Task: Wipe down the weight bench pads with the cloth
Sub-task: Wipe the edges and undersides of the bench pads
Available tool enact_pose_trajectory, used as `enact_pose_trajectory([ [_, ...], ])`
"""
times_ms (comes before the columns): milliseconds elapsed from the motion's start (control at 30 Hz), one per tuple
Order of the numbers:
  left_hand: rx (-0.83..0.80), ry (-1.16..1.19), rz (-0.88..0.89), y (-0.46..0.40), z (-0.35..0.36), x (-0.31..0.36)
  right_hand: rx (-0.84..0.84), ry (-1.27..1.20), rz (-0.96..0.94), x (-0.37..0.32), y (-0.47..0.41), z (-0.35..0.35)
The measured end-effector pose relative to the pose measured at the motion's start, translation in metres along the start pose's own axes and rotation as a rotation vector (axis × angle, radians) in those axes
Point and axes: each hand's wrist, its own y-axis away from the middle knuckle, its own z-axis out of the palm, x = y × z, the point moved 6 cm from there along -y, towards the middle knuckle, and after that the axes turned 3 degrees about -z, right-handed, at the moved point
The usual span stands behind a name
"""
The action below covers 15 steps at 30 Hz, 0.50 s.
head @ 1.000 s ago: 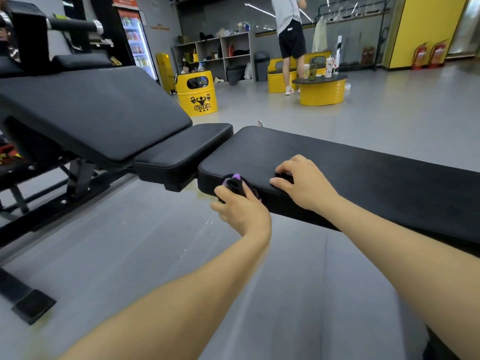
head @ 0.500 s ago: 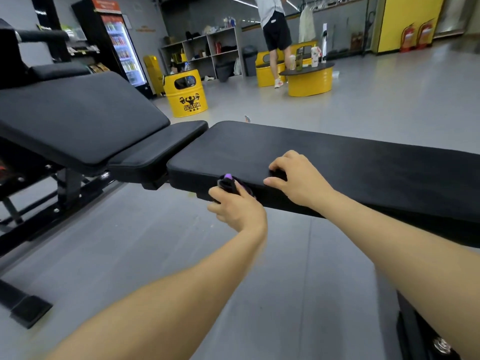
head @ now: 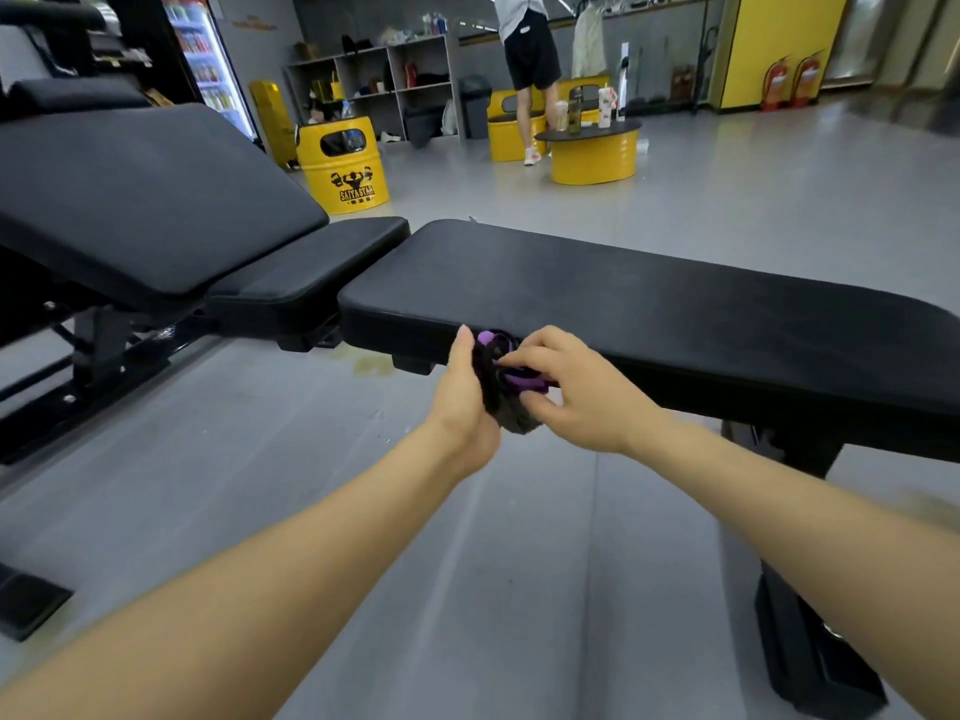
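- Fingers (head: 524,358) of the right hand (head: 582,394) are curling over a bunched dark cloth (head: 511,392) with purple trim, pinching its upper folds.
- Left hand (head: 465,402) is closing around the cloth from the left, thumb pointing up along its side; both hands are gripping the same bundle.
- Cloth is sitting against the near edge of the flat bench pad (head: 649,309), just below its top surface and not lying on top of it.
- Both bare forearms are reaching forward from the bottom of the view over the grey floor (head: 467,563).
- Flat pad is stretching to the right, and a black support leg (head: 810,631) is standing beneath it at lower right.
- Small seat pad (head: 306,275) is lying just left of the flat pad, with a narrow gap between them.
- Inclined back pad (head: 135,200) is rising to the left behind the seat pad, carried on a black frame (head: 93,356).
- Yellow drum (head: 345,166) printed with a black logo is standing on the floor beyond the pads.
- Low round yellow table (head: 595,150) is carrying bottles farther back, and a person (head: 524,59) in dark shorts is standing beside it.
- Open shelving (head: 374,80) and a lit drinks fridge (head: 208,70) are lining the far wall.
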Motion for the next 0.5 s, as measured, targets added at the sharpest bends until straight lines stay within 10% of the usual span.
enact_pose_trajectory([
  [233,0.038,-0.184,-0.045,0.013,-0.022,0.016,0.108,0.635,-0.166,-0.008,-0.008,0.034],
  [367,0.297,-1.012,0.321,0.008,-0.037,0.046,0.277,0.853,-0.264,-0.014,-0.026,0.038],
  [500,0.385,-1.34,0.719,0.014,-0.032,0.061,0.23,0.935,-0.345,-0.01,-0.02,0.025],
])
